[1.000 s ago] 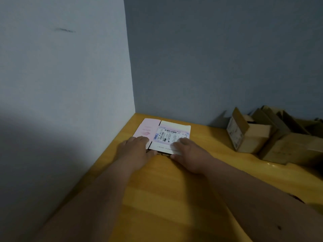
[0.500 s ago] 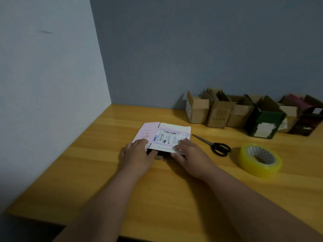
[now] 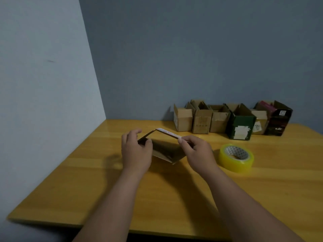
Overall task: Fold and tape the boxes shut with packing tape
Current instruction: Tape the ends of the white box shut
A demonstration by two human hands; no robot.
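Two hands work one box: our left hand (image 3: 135, 152) grips the left edge of the flattened box (image 3: 164, 148), lifted just above the table (image 3: 87, 180), our right hand (image 3: 197, 151) pinching its right edge. We judge we're opening it; next, squaring it. Right, the tape roll (image 3: 236, 157) waits. Scissors aren't visible.

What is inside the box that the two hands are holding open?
The box looks empty: only dark bare cardboard shows. The left hand and right hand cover its two ends, so those corners stay unseen.
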